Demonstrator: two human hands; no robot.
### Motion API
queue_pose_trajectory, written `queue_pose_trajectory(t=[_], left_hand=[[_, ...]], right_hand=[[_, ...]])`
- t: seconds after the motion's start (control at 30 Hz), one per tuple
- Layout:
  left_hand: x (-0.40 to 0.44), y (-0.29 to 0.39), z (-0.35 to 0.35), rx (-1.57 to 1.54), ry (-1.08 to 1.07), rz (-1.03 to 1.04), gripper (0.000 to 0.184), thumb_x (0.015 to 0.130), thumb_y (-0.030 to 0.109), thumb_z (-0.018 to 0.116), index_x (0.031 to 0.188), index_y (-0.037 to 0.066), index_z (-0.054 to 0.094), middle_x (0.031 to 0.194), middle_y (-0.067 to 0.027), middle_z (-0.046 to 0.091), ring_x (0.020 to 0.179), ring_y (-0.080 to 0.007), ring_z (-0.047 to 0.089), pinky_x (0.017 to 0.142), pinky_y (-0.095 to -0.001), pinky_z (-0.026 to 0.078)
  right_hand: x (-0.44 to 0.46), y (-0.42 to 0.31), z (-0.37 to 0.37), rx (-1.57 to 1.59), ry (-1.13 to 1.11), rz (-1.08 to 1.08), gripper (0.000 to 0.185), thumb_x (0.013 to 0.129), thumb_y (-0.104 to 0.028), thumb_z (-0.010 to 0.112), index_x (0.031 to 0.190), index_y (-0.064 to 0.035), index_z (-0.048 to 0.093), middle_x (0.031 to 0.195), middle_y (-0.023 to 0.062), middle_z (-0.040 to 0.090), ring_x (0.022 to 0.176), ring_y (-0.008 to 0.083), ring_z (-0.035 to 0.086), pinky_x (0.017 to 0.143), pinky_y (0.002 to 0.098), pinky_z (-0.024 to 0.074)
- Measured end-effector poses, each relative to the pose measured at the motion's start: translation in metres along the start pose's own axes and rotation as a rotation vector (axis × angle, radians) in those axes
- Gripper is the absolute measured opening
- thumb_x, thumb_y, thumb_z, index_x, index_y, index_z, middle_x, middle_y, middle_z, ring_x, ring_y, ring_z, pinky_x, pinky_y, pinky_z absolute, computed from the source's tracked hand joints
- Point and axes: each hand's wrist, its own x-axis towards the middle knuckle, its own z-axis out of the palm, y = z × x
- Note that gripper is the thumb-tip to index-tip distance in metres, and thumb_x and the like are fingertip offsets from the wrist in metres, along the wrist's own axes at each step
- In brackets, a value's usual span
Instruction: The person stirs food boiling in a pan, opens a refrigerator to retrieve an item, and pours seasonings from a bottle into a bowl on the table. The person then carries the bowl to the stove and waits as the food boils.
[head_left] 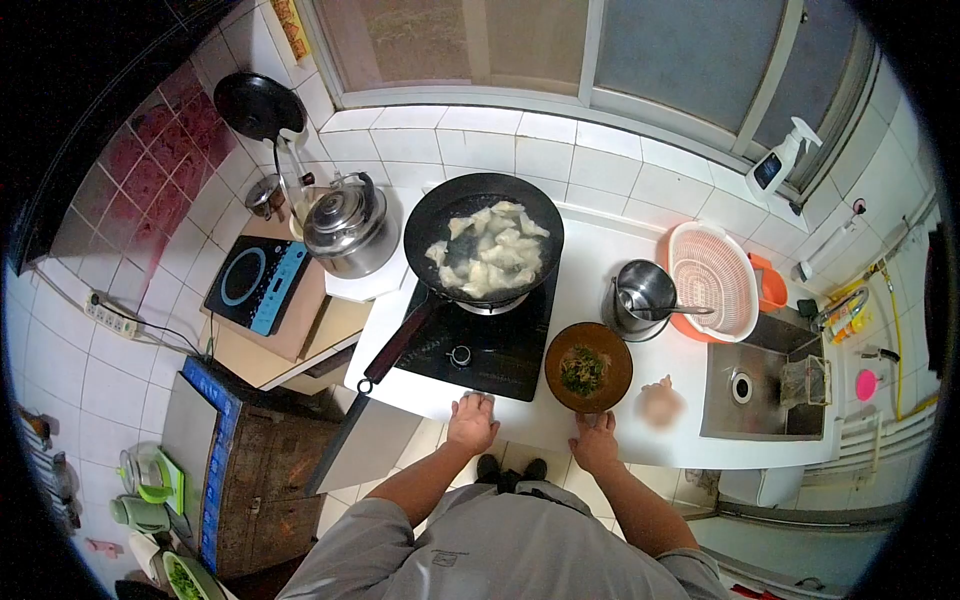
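My left hand rests on the counter's front edge, just below the black stove, with nothing in it. My right hand is at the near rim of a brown bowl, its fingertips touching or almost touching it. Chopped greens lie in the bowl. On the stove sits a black wok, its dark handle reaching toward the lower left. Pale dumplings lie in liquid inside it.
A steel kettle stands left of the wok. Right of it are a steel pot with a ladle, a pink-white colander and the sink. A spray bottle stands on the sill. An induction plate lies at left.
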Motion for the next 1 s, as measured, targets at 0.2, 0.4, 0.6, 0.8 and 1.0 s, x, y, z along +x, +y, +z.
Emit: queue_pose_trajectory(t=[0.2, 0.4, 0.6, 0.8, 1.0], left_hand=[[-0.002, 0.009, -0.012, 0.004, -0.009, -0.046, 0.055, 0.077, 0.025, 0.066, 0.124, 0.004, 0.046, 0.122, -0.0160, 0.044, 0.118, -0.0334, 0.040, 0.099, -0.0523, 0.033], [-0.002, 0.009, -0.011, 0.012, 0.006, -0.047, 0.055, 0.077, 0.025, 0.066, 0.124, 0.004, 0.046, 0.122, -0.0165, 0.045, 0.118, -0.0342, 0.041, 0.099, -0.0532, 0.033], [-0.002, 0.008, -0.010, 0.008, 0.014, -0.042, 0.053, 0.077, 0.024, 0.065, 0.123, 0.004, 0.046, 0.120, -0.0166, 0.045, 0.118, -0.0340, 0.041, 0.098, -0.0528, 0.034], [-0.001, 0.004, -0.004, 0.018, 0.020, -0.035, 0.051, 0.077, 0.023, 0.063, 0.122, 0.005, 0.047, 0.120, -0.0165, 0.046, 0.117, -0.0340, 0.041, 0.098, -0.0530, 0.034], [0.002, 0.003, -0.004, 0.010, 0.006, -0.041, 0.043, 0.076, 0.017, 0.060, 0.116, 0.004, 0.053, 0.120, -0.0161, 0.048, 0.117, -0.0335, 0.043, 0.098, -0.0478, 0.036]], right_hand=[[0.000, 0.000, 0.000, -0.002, 0.015, -0.013, 0.067, 0.079, -0.031, 0.065, 0.137, -0.0126, 0.039, 0.139, 0.0309, 0.025, 0.129, 0.0508, 0.020, 0.103, 0.0516, 0.0347], [0.000, 0.002, 0.004, 0.036, 0.029, 0.009, 0.068, 0.079, -0.031, 0.065, 0.138, -0.0122, 0.038, 0.138, 0.0323, 0.025, 0.128, 0.0521, 0.022, 0.102, 0.0529, 0.0345], [0.000, 0.000, 0.000, 0.015, 0.015, -0.006, 0.069, 0.079, -0.032, 0.065, 0.138, -0.0121, 0.037, 0.138, 0.0326, 0.025, 0.127, 0.0527, 0.022, 0.102, 0.0538, 0.0338], [0.001, 0.001, 0.003, 0.018, 0.000, 0.000, 0.070, 0.079, -0.031, 0.065, 0.140, -0.0128, 0.035, 0.139, 0.0329, 0.024, 0.128, 0.0527, 0.021, 0.104, 0.0535, 0.0315], [0.000, 0.002, 0.004, 0.058, 0.008, 0.018, 0.070, 0.079, -0.032, 0.064, 0.140, -0.0119, 0.035, 0.140, 0.0336, 0.023, 0.128, 0.0530, 0.021, 0.105, 0.0530, 0.0291]])
